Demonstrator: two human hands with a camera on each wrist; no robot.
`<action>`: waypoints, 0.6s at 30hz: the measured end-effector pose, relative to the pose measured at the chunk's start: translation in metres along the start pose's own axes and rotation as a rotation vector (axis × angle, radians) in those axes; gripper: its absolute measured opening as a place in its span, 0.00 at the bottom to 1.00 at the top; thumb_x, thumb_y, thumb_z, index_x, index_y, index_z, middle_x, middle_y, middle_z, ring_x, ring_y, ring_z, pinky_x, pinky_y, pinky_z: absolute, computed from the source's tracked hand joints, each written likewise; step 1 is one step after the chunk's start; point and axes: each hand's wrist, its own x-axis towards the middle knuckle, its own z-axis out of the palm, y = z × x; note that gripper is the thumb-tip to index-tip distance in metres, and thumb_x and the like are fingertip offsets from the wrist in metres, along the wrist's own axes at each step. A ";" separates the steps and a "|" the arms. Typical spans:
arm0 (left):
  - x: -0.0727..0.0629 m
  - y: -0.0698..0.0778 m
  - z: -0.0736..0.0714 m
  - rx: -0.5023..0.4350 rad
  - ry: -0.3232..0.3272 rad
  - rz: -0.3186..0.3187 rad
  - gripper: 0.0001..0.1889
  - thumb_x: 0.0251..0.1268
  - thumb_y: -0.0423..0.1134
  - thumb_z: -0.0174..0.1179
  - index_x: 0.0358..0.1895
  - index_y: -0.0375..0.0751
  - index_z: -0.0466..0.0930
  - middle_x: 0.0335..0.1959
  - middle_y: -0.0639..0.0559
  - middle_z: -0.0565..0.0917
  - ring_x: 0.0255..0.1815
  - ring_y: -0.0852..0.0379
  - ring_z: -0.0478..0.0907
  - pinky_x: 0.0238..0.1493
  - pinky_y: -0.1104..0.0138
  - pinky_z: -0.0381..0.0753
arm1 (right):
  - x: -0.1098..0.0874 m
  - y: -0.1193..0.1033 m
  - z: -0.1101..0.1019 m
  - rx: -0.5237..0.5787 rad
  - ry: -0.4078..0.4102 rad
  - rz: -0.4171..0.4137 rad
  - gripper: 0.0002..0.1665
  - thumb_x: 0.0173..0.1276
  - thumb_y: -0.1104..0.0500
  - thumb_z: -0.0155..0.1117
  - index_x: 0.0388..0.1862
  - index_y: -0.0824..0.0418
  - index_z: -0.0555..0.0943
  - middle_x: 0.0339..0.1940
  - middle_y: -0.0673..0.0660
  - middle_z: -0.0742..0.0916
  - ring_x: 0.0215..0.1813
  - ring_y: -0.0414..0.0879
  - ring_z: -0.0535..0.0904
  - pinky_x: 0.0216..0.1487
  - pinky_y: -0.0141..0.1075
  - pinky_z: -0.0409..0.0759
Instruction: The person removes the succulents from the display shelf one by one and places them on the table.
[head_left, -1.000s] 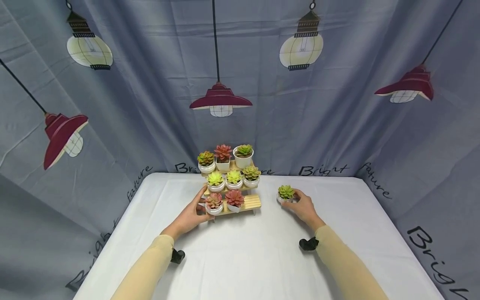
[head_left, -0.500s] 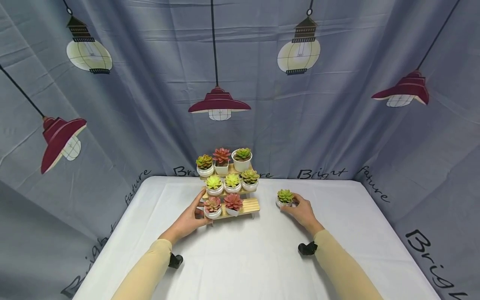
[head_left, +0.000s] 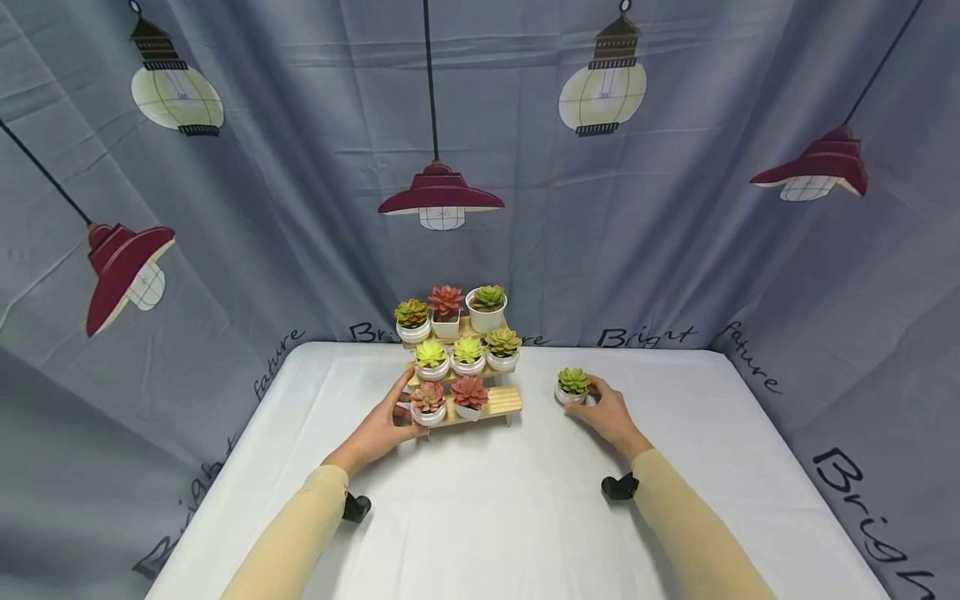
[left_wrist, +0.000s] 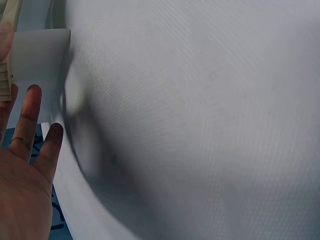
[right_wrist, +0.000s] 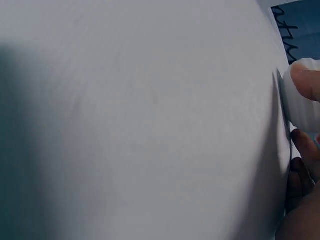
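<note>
A tiered wooden plant stand (head_left: 504, 401) bears several small potted succulents on three levels. My left hand (head_left: 382, 427) holds the stand's left end, beside a pink succulent (head_left: 428, 398) on the lowest level. In the left wrist view, thumb and a finger touch the end of a wooden board (left_wrist: 5, 82), while other fingers spread over a pale side panel (left_wrist: 40, 55). Right of the stand, my right hand (head_left: 611, 415) pinches a green succulent (head_left: 573, 382) by its white pot. Part of that pot (right_wrist: 302, 114) shows at the right wrist view's edge, under the thumb.
A white cloth covers the table (head_left: 480, 517). A red succulent (head_left: 469, 392) sits on the lowest level, left of a bare stretch of slats. Behind the table hangs a grey-blue curtain (head_left: 330, 242) printed with lamps and lettering.
The head view has tilted down and back up slightly. Both hands, the stand and the green succulent keep their places.
</note>
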 end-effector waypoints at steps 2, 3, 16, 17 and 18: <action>-0.001 0.001 0.000 -0.009 -0.003 0.000 0.59 0.58 0.42 0.78 0.82 0.77 0.42 0.66 0.44 0.71 0.49 0.52 0.78 0.46 0.58 0.80 | -0.003 0.000 -0.003 0.009 -0.019 0.001 0.56 0.67 0.53 0.75 0.83 0.66 0.52 0.75 0.72 0.69 0.79 0.66 0.57 0.80 0.58 0.54; -0.001 0.001 0.000 -0.011 -0.004 0.000 0.59 0.58 0.42 0.78 0.82 0.78 0.41 0.67 0.44 0.71 0.49 0.52 0.78 0.47 0.58 0.80 | -0.005 0.000 -0.005 0.027 -0.029 -0.003 0.56 0.68 0.55 0.74 0.84 0.66 0.50 0.76 0.72 0.68 0.79 0.66 0.56 0.80 0.58 0.54; 0.002 0.004 -0.001 0.013 -0.014 0.002 0.60 0.59 0.40 0.77 0.83 0.73 0.40 0.66 0.43 0.72 0.50 0.51 0.79 0.50 0.57 0.80 | -0.040 -0.014 -0.023 0.171 0.185 -0.096 0.43 0.75 0.57 0.66 0.82 0.62 0.58 0.73 0.66 0.73 0.75 0.62 0.62 0.70 0.54 0.68; 0.002 0.004 0.000 0.014 -0.012 0.003 0.59 0.59 0.40 0.77 0.83 0.72 0.40 0.66 0.43 0.72 0.50 0.51 0.79 0.51 0.57 0.80 | -0.043 -0.017 -0.022 0.180 0.205 -0.110 0.41 0.75 0.57 0.66 0.81 0.61 0.61 0.72 0.65 0.74 0.74 0.62 0.63 0.69 0.53 0.69; 0.001 0.004 0.000 0.015 -0.012 0.004 0.59 0.60 0.40 0.77 0.84 0.71 0.41 0.66 0.42 0.72 0.50 0.50 0.79 0.51 0.57 0.80 | -0.046 -0.021 -0.019 0.186 0.222 -0.124 0.39 0.75 0.57 0.66 0.80 0.61 0.63 0.70 0.65 0.76 0.73 0.61 0.65 0.67 0.52 0.70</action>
